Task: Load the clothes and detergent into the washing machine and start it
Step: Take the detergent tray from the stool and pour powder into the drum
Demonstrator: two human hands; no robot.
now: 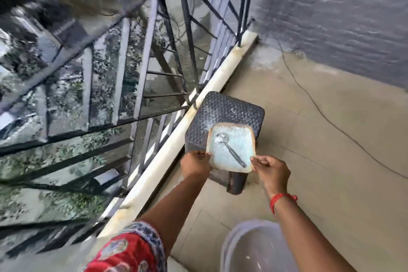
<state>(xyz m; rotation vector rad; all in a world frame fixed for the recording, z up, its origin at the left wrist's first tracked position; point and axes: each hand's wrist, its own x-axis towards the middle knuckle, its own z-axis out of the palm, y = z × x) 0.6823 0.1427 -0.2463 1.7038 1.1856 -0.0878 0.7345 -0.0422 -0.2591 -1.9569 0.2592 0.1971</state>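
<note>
Holding the detergent box [231, 150] level between both hands so the powder and the spoon [229, 147] lying in it are not spilling. Left hand [195, 162] is clamping its near-left edge, right hand [270, 171] pinching the near-right corner, arms reaching forward over the stool [223, 112] beyond my grip. No washer or clothes are showing.

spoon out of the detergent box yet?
No, the spoon lies inside the open detergent box, held by the left hand and right hand.
</note>
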